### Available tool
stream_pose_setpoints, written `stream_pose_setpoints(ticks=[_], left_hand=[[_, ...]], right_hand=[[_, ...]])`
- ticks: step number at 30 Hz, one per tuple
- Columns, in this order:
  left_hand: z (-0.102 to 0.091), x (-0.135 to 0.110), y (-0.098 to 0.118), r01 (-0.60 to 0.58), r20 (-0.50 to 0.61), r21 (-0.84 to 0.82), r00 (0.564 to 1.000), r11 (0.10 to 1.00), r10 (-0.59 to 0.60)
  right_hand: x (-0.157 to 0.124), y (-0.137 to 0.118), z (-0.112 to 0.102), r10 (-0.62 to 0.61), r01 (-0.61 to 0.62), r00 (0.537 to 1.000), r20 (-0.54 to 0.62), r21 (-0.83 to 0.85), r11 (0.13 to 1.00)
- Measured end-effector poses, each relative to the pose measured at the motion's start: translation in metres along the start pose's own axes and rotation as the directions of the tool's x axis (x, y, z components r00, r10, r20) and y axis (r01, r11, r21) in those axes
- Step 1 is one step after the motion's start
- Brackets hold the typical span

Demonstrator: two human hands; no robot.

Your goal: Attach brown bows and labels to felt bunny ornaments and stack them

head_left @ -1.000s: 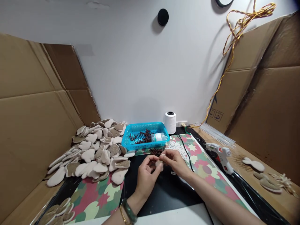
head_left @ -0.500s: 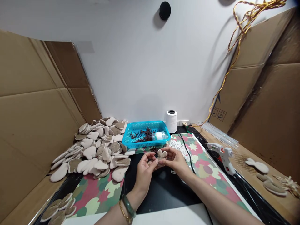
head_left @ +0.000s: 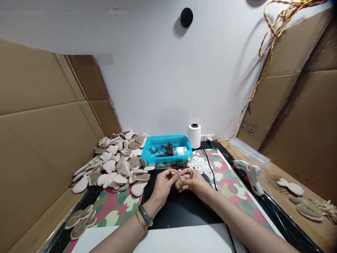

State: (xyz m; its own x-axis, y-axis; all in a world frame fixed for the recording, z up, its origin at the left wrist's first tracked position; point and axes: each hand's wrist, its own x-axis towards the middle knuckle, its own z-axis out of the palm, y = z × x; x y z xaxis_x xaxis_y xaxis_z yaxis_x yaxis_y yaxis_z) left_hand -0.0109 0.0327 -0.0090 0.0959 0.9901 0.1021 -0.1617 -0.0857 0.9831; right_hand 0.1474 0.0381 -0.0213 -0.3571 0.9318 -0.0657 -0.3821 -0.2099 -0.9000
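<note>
A small beige-and-white fabric bunny piece [head_left: 178, 183] is pinched between both hands above the black mat [head_left: 181, 209]. My left hand [head_left: 163, 185] grips its upper left side between thumb and fingers. My right hand [head_left: 195, 183] is closed on the right side of the same piece. Fingers cover much of it. Just beyond the fingertips lie dark brown twiggy bits [head_left: 179, 166] and a spread of small white pieces [head_left: 200, 165].
A pile of fabric pieces [head_left: 109, 167] fills the left. Behind the hands stand a blue basket [head_left: 147, 157] and a white thread cone [head_left: 194, 137]. A glue gun [head_left: 250, 172] lies right, beyond a black cord [head_left: 210, 167]. Cardboard walls [head_left: 50, 133] flank the table.
The bunny piece has been turned and lowered slightly, and its ears are now mostly behind the fingers. Both hands have drawn closer together around it. The view has shifted slightly.
</note>
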Motion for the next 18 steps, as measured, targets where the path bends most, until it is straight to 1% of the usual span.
stream_pose_setpoints(ticks=[1,3,7,9,11,14,18], left_hand=[[0.0,0.0,0.001,0.009,-0.001,-0.011,1.0,1.0,-0.01],[-0.001,0.002,0.003,0.05,0.019,-0.024,0.999,0.998,-0.049],[-0.01,0.007,0.014,0.146,0.096,-0.01,0.985,0.989,-0.145],[-0.013,0.007,0.018,0.169,0.136,0.028,0.976,0.985,-0.171],[-0.014,0.005,0.02,0.168,0.146,0.059,0.974,0.984,-0.175],[-0.013,-0.003,0.019,0.142,0.085,0.048,0.986,0.989,-0.145],[-0.011,-0.013,0.011,0.104,-0.045,-0.025,0.993,0.994,-0.105]], right_hand=[[0.0,-0.001,0.0,0.024,-0.024,1.0,0.012,0.005,1.0],[0.0,-0.002,-0.001,0.029,-0.029,0.999,0.018,-0.01,1.0],[0.001,0.005,0.001,-0.047,0.047,0.999,0.004,-0.08,0.996],[0.001,0.009,0.002,-0.091,0.09,0.996,-0.001,-0.104,0.991],[0.001,0.012,0.003,-0.111,0.111,0.994,0.004,-0.12,0.987],[0.0,0.013,0.007,-0.1,0.102,0.995,0.026,-0.121,0.987],[-0.004,0.014,0.018,-0.107,0.109,0.994,0.032,-0.079,0.991]])
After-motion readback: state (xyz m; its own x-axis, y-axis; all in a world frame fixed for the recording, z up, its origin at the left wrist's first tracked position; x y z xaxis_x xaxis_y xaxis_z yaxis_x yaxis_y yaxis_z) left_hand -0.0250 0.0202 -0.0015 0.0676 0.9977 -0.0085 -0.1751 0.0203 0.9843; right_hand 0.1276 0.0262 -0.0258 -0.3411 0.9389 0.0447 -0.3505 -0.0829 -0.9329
